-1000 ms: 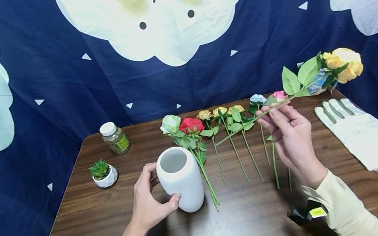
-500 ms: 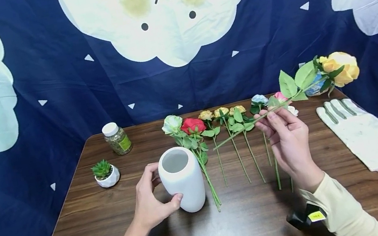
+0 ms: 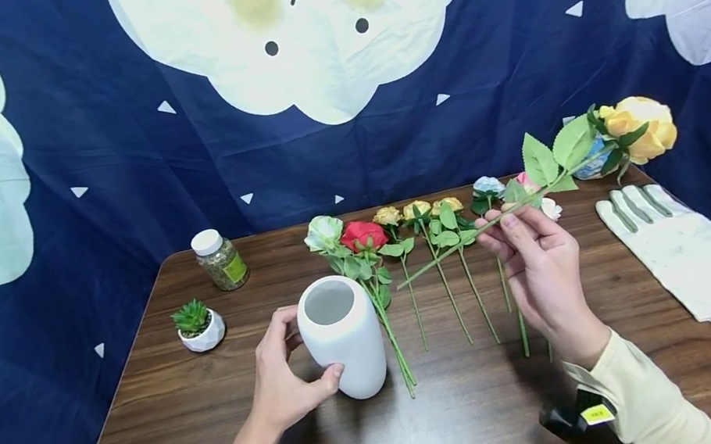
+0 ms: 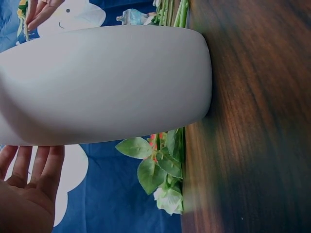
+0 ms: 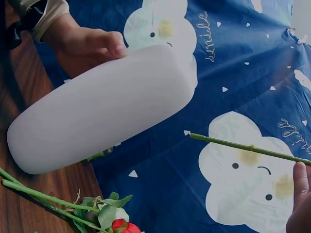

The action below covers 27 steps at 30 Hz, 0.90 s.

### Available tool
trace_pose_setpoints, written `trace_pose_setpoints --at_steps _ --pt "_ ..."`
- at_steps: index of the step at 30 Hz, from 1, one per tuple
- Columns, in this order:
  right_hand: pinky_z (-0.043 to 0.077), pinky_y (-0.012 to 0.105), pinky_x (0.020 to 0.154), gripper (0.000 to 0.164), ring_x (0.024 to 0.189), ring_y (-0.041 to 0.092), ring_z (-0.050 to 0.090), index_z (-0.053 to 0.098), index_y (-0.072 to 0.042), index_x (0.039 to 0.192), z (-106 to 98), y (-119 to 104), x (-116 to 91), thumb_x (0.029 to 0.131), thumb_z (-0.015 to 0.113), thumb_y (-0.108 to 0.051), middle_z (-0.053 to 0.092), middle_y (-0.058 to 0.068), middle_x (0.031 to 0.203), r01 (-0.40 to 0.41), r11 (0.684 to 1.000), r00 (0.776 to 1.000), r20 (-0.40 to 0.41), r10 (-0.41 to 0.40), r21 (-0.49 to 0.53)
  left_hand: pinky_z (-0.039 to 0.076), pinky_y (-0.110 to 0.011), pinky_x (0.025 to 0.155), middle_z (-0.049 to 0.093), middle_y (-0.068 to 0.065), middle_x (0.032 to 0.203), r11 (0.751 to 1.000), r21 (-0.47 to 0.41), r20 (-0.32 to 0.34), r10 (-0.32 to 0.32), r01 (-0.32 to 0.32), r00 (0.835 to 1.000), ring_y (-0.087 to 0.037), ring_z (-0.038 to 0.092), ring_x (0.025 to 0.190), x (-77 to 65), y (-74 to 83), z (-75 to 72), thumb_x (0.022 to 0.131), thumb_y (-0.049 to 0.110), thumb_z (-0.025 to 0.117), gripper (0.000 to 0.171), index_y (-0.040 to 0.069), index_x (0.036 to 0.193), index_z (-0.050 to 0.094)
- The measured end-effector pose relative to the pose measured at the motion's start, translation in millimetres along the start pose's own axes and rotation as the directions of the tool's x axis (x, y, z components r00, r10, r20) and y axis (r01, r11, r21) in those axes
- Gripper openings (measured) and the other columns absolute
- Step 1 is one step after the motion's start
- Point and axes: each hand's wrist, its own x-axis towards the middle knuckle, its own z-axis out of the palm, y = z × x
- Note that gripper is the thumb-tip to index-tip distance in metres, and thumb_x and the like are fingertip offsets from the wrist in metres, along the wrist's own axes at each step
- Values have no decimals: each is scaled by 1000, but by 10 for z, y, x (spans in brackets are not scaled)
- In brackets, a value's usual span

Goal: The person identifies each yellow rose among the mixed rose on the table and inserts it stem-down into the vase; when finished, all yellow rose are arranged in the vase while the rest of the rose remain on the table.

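A white vase (image 3: 353,353) stands upright on the wooden table, its round mouth facing up. My left hand (image 3: 287,381) grips it from the left, thumb in front and fingers round the far side. My right hand (image 3: 542,268) pinches the green stem of a yellow rose (image 3: 640,128) in the air. The bloom points to the upper right, and the bare stem end (image 5: 197,137) slants down leftward, apart from the vase. Beside the vase lie a red rose (image 3: 363,235) and a pale green-white rose (image 3: 323,233), their stems crossing.
Several smaller yellow roses (image 3: 416,210), a blue rose (image 3: 487,187) and a pink one (image 3: 527,182) lie behind. White gloves (image 3: 693,257) rest at the right. A lidded jar (image 3: 221,261) and a potted succulent (image 3: 199,327) stand left. A blue cloth (image 3: 345,160) hangs behind the table.
The right hand with the yellow rose has shifted slightly left and down, its stem end sinking a little. The left hand and vase hold nearly the same place.
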Motion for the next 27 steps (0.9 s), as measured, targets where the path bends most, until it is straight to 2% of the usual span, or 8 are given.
trace_pose_setpoints --at_steps 7,11,15,20,27 --pt "63 33 81 12 90 27 75 69 11 104 24 2 -41 98 58 10 76 20 97 1 1000 999 33 -2 31 59 -23 87 65 -13 114 1000 0 17 -30 30 999 -8 65 103 7 13 2 63 10 84 69 -2 125 56" --pt "63 33 81 14 90 27 75 69 11 105 58 13 -59 98 57 11 76 21 98 2 999 999 51 -4 40 58 -22 88 65 -14 114 1000 -9 13 -21 21 1000 -8 64 103 12 10 -6 62 10 84 70 -2 125 57" --pt "63 32 81 14 90 25 76 71 8 104 86 21 -68 99 58 9 76 17 98 13 1000 998 59 -14 9 57 -19 88 65 -14 114 1000 -13 5 -1 1 1000 -7 64 103 18 13 -18 61 10 84 71 -2 126 57" --pt "63 29 78 13 87 22 76 72 4 103 123 14 -60 99 60 6 77 14 96 40 999 998 43 -38 -35 58 -23 88 65 -13 116 1000 -3 19 -26 27 999 -8 64 105 22 27 -11 62 10 84 70 -3 125 56" --pt "64 32 80 12 90 24 75 71 7 106 216 22 -30 97 62 6 76 17 98 25 999 997 67 -27 33 59 -24 88 65 -13 116 1000 0 16 -31 31 999 -9 64 105 15 24 -9 62 8 83 70 -3 125 56"
